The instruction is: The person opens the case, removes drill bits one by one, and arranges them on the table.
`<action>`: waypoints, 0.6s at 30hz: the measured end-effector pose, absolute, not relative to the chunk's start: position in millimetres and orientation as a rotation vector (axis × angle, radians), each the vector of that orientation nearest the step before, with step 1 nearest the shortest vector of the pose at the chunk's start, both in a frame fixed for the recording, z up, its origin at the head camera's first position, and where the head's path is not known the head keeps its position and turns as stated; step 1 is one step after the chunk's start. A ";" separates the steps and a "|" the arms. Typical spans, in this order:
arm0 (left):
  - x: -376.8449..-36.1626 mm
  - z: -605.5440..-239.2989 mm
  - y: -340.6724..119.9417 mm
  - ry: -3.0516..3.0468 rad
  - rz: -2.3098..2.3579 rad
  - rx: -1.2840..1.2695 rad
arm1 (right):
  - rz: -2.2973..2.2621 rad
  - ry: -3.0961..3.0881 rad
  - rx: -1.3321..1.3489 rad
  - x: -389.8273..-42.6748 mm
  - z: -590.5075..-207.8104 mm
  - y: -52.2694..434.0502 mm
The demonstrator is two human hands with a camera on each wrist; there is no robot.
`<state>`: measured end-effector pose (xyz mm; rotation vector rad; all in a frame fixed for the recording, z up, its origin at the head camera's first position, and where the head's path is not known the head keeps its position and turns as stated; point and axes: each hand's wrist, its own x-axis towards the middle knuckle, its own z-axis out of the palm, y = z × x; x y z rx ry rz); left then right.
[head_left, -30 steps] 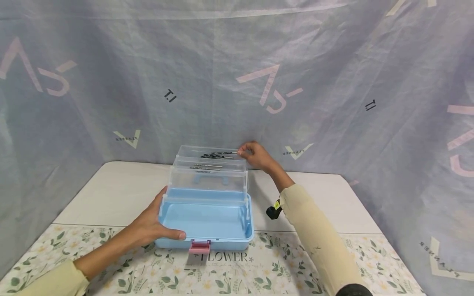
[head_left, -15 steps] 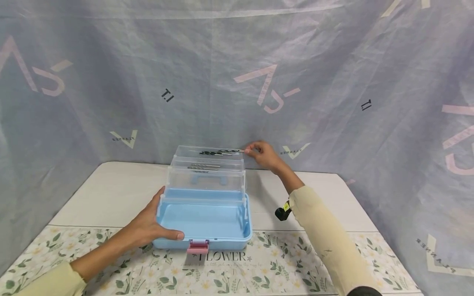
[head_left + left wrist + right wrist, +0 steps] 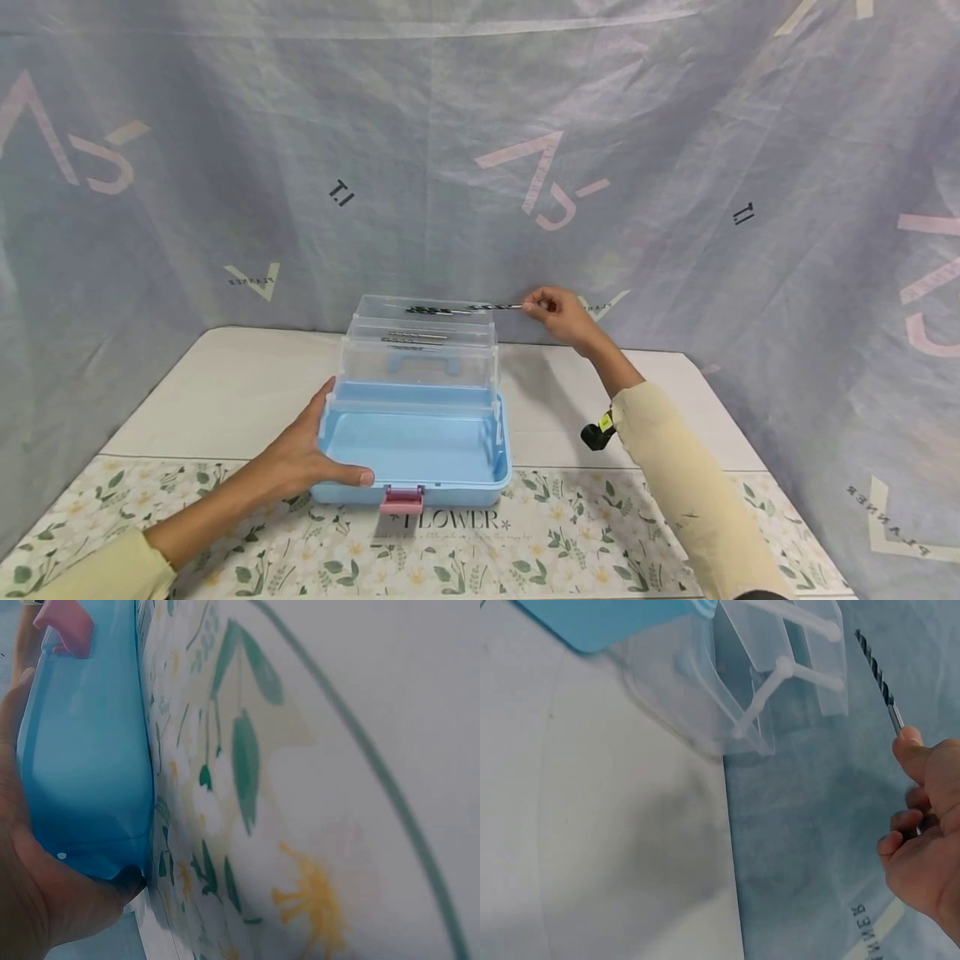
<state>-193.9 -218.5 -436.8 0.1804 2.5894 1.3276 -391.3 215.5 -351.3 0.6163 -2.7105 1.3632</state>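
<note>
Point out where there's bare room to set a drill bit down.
Bare: the white tabletop left of the toolbox, between the left hand and the backdrop; the same tabletop right of the toolbox, towards the right sleeve; and the toolbox's visible floor. Crowded: the raised clear trays, where drill bits lie, and the toolbox's left front corner, gripped.

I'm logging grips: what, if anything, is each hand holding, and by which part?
The right hand pinches a drill bit by its smooth shank. The left hand grips the blue box at its left end.
</note>
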 end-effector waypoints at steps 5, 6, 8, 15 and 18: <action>-194.0 -436.4 -218.3 2.588 1.333 0.180 | 1.384 -2.719 0.558 -391.8 -354.5 229.3; -193.9 -436.4 -218.2 2.587 1.336 0.180 | 1.379 -2.721 0.548 -391.8 -354.9 231.4; -193.7 -436.5 -218.2 2.585 1.338 0.179 | 1.403 -2.717 0.528 -392.7 -356.3 235.6; -194.0 -436.5 -218.7 2.584 1.334 0.181 | 1.444 -2.683 0.482 -392.4 -358.9 249.3; -193.8 -435.8 -219.4 2.579 1.332 0.181 | 1.424 -2.684 0.484 -392.5 -360.7 254.7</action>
